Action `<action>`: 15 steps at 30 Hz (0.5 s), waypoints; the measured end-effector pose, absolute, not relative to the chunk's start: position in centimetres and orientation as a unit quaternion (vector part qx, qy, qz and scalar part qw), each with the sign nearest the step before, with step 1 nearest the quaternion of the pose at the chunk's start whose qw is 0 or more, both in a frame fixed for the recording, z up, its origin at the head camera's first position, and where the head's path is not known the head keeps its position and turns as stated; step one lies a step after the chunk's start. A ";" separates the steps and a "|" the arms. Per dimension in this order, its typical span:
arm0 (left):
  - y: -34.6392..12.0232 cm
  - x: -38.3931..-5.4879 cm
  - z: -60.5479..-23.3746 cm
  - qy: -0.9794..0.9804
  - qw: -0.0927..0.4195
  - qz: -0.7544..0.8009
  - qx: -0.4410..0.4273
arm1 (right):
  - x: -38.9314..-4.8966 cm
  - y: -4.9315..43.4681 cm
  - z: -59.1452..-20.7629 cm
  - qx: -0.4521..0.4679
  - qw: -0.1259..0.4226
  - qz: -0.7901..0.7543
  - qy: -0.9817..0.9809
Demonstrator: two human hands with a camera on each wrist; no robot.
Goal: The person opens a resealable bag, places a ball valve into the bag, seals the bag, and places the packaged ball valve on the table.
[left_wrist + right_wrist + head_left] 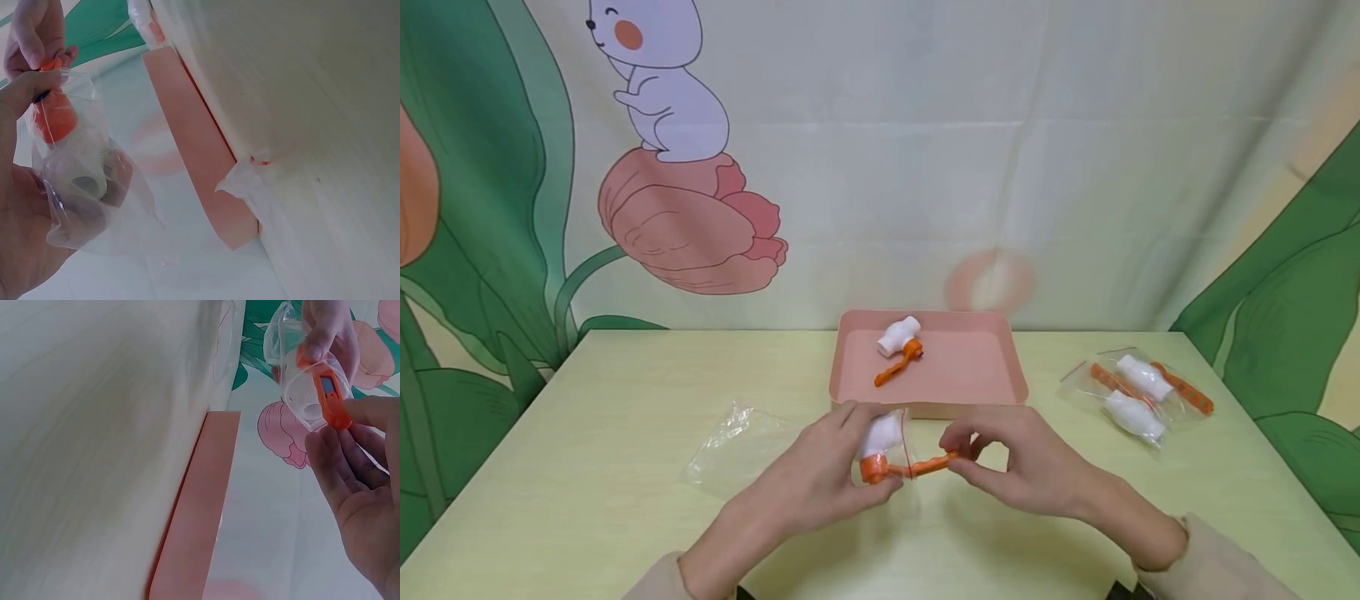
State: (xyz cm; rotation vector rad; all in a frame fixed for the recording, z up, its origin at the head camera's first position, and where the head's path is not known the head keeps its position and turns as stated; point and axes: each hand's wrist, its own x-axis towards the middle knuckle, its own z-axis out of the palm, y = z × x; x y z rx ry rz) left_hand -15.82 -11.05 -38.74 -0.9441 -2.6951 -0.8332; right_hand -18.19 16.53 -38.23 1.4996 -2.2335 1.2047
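A white ball valve (882,433) with an orange lever handle (931,465) is partly inside a clear plastic bag (134,215), held over the front of the table. My left hand (820,471) grips the valve body through the bag, thumb near the orange hub. Between thumb and fingertips, my right hand (1022,458) pinches the free end of the handle, which sticks out past the bag's red-lined mouth. In the right wrist view the handle (331,397) shows a slot near its tip. The left palm and the plastic hide part of the valve body.
Behind the hands stands a pink tray (973,367) holding another white valve (898,336) with an orange handle, unbagged. Bagged white valves (1135,417) with orange handles lie at the right. A flattened clear bag (730,454) lies left of the left hand. A printed curtain (880,167) hangs behind the table.
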 end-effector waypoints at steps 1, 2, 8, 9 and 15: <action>-11.0 -15.8 -38.7 -0.902 0.084 -0.280 -0.316 | -18.2 16.6 -38.3 0.504 0.089 0.413 -0.753; -11.0 -15.8 -38.8 -0.902 0.084 -0.281 -0.316 | -18.2 16.6 -38.3 0.502 0.084 0.420 -0.751; -10.9 -15.8 -38.9 -0.905 0.078 -0.281 -0.310 | -18.0 16.5 -38.6 0.489 0.094 0.438 -0.749; -10.9 -15.8 -38.9 -0.906 0.076 -0.282 -0.307 | -18.0 16.4 -38.7 0.486 0.093 0.441 -0.749; -10.8 -15.7 -38.8 -0.906 0.064 -0.292 -0.301 | -18.0 16.3 -39.1 0.483 0.085 0.462 -0.739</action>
